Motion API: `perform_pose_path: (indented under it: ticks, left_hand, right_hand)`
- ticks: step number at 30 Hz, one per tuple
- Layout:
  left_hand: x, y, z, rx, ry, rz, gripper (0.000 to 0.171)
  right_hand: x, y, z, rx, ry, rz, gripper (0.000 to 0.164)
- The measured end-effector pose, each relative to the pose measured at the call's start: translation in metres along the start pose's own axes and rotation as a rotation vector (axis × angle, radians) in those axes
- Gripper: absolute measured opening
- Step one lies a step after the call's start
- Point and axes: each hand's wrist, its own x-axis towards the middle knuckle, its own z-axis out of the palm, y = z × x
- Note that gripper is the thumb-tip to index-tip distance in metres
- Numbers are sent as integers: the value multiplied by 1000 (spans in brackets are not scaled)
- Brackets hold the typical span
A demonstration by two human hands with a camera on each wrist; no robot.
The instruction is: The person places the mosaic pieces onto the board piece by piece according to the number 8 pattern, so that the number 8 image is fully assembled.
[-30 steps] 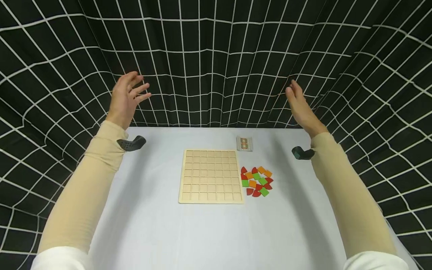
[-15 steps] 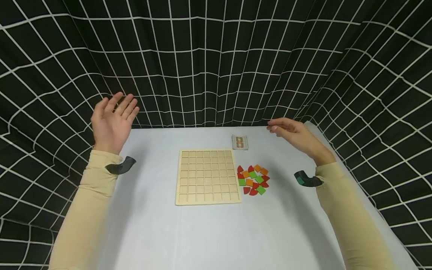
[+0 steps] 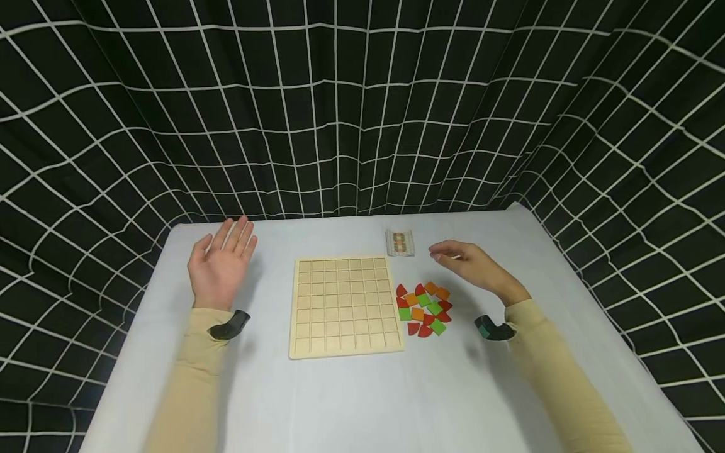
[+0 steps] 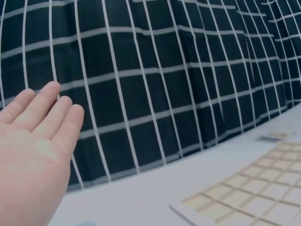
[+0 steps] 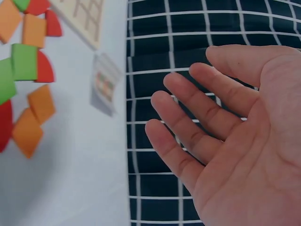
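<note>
A wooden grid board [image 3: 345, 306] with rows of square recesses lies mid-table. Against its right side are scattered flat pieces: red quarter-rounds [image 3: 425, 331], green squares [image 3: 438, 326] and orange squares [image 3: 417, 314]. My left hand [image 3: 221, 270] hovers left of the board, palm up with fingers extended, holding nothing. Over the table to the right of a small printed card [image 3: 400, 243], my right hand [image 3: 476, 267] is raised with loosely bent fingers. The right wrist view shows its bare palm [image 5: 244, 136], with the pieces and card off to the left.
The white table [image 3: 351, 402] runs back to a black curtain [image 3: 317, 113] with a white grid, which also hangs along both sides. A dark wrist mount sticks out from each sleeve, the left one [image 3: 229, 325] and the right one [image 3: 494, 328].
Both hands have come down from in front of the curtain to over the table. The left palm has turned upward, and the right hand has swung inward. Board, pieces and card lie as before.
</note>
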Motion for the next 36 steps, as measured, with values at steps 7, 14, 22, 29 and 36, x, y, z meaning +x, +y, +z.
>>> perform_pose_path:
  ticks: [7, 14, 22, 29, 36]
  left_hand:
    - [-1, -14, -40, -55, 47, -60, 51]
    - [-10, -26, -56, -91, 60, -57, 50]
    - [-9, -40, -55, -29, 23, -137, 52]
    - [-10, -46, -59, 154, 25, -198, 63]
    - [-9, -50, -62, 282, 66, -204, 61]
  right_hand:
    - [14, 16, 25, 1, -31, 70, 45]
    - [21, 24, 44, -64, -97, 99, 42]
    - [25, 30, 62, -255, -131, 27, 38]
    - [24, 27, 65, -331, -122, 24, 38]
    - [24, 24, 71, -447, -113, -4, 36]
